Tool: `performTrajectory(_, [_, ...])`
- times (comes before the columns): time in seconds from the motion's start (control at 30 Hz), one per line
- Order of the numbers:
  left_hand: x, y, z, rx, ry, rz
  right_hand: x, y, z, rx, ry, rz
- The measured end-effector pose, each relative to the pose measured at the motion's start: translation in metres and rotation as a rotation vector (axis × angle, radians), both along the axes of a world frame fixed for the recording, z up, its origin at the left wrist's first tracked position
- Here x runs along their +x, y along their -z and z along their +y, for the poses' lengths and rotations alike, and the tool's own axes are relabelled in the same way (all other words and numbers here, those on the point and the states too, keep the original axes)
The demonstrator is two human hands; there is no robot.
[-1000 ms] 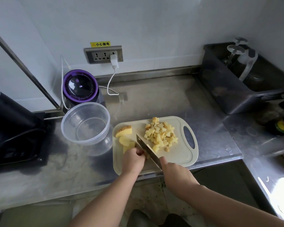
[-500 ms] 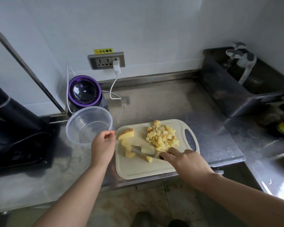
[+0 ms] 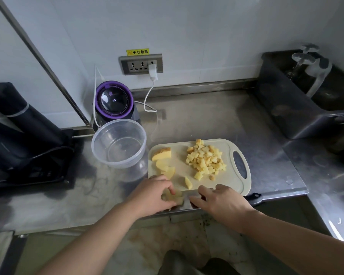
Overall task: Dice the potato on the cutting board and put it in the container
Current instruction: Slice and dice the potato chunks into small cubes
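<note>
The pale cutting board (image 3: 199,181) lies on the steel counter, with a heap of diced potato (image 3: 206,159) near its handle hole. Larger potato chunks (image 3: 162,154) sit along its left side, and one wedge (image 3: 188,182) lies alone. At the board's front edge my left hand (image 3: 152,196) pinches a potato slice (image 3: 176,196). The knife (image 3: 187,202) lies flat along that edge, its black handle end poking out to the right. My right hand (image 3: 221,202) rests palm-down on it with fingers spread. The clear container (image 3: 96,153) stands left of the board, holding nothing.
A purple-lidded appliance (image 3: 113,100) stands behind the container, and a white charger cable runs to the wall socket (image 3: 141,64). A black machine (image 3: 18,126) fills the left. A dark bin (image 3: 286,112) stands at the right. The counter edge runs just under my hands.
The knife went from cutting upright to lying flat at the board's front edge. My left hand swung out toward the container, then came back onto a potato slice.
</note>
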State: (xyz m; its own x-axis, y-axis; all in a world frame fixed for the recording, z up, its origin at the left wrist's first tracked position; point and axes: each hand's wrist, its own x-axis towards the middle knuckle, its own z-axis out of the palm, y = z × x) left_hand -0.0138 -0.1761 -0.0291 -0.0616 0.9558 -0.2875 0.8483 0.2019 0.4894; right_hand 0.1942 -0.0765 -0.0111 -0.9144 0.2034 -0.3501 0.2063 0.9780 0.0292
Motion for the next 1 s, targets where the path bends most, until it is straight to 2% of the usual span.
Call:
performTrajectory(0.33, [0.006,0.021,0.009,0.028,-0.047,0.051,0.014,0.004,0.013,-0.018,-0.044,-0.038])
performTrajectory(0.53, [0.007,0.021,0.014,0.01,-0.065,0.038,0.053,-0.008,0.039,0.005,-0.02,0.064])
performTrajectory(0.67, [0.001,0.013,0.026,0.053,-0.121,0.068,0.079,-0.004,0.058,0.051,0.114,0.244])
performTrajectory(0.83, [0.02,0.015,0.05,0.101,0.154,0.224,0.079,-0.004,0.056,-0.106,0.426,0.508])
performTrajectory(1.0, [0.035,0.021,0.07,0.067,0.3,0.385,0.07,-0.009,0.046,-0.175,0.594,0.551])
